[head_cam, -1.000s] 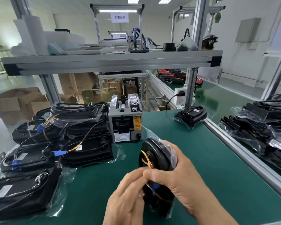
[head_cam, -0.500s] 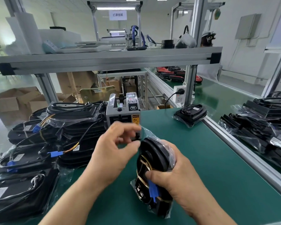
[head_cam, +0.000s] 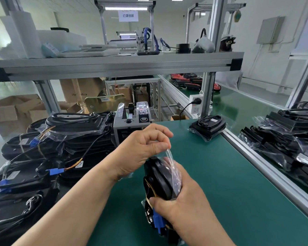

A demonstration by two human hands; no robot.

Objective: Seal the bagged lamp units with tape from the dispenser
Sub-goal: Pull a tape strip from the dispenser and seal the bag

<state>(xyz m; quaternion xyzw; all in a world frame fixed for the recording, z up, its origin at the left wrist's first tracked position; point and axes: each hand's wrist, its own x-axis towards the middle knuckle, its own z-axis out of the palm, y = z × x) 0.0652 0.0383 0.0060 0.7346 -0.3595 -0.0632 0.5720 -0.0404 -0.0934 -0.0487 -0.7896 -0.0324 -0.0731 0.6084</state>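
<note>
Black round bagged lamp unit (head_cam: 163,180) clutched in right hand (head_cam: 183,208) before grey boxy tape dispenser (head_cam: 130,119); left hand (head_cam: 142,148) pinching clear film (head_cam: 168,154).

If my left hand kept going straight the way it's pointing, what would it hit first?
Probably the tape dispenser, just beyond the left hand that pinches the bag; depth is unclear, so it could slip past its right side.

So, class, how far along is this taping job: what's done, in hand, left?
Done, perhaps: a lone unit lies bagged on the right, tape not discernible. In hand: the right hand grips a bagged lamp; the left hand pinches clear film above it. Left: the pile of bagged units on the left.
</note>
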